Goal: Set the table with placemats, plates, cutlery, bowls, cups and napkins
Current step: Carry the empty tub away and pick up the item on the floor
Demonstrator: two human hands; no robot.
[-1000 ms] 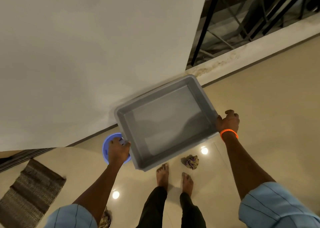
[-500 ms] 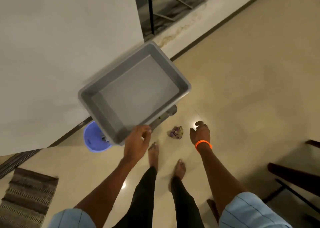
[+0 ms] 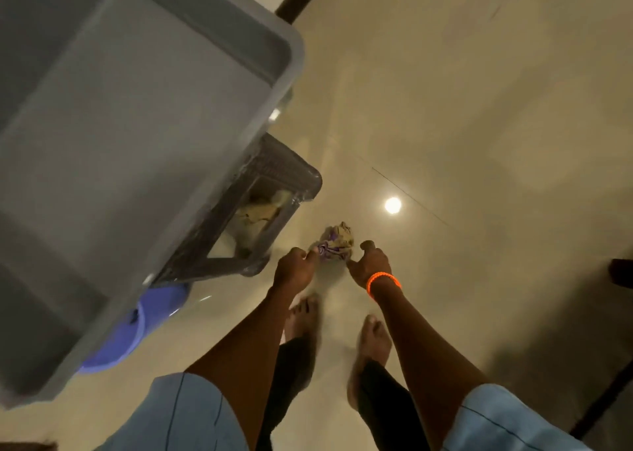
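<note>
A crumpled purple-and-beige napkin [image 3: 337, 245] lies on the glossy floor in front of my bare feet. My left hand [image 3: 294, 269] reaches down and pinches the napkin's left edge. My right hand [image 3: 370, 265], with an orange band on its wrist, hovers at the napkin's right side with thumb and fingers spread, holding nothing. The empty grey tub [image 3: 291, 57] fills the upper left, close to the camera; neither hand is on it, and what it rests on is hidden.
A dark slatted basket [image 3: 291, 173] with cloths inside stands on the floor, partly under the tub. A blue plastic bowl [image 3: 137, 327] sits beside it. A dark piece of furniture [image 3: 621, 272] juts in at the right edge.
Both hands have let go of the grey tub and dropped towards the floor. My left hand now pinches the napkin. The view has tilted down and closer.
</note>
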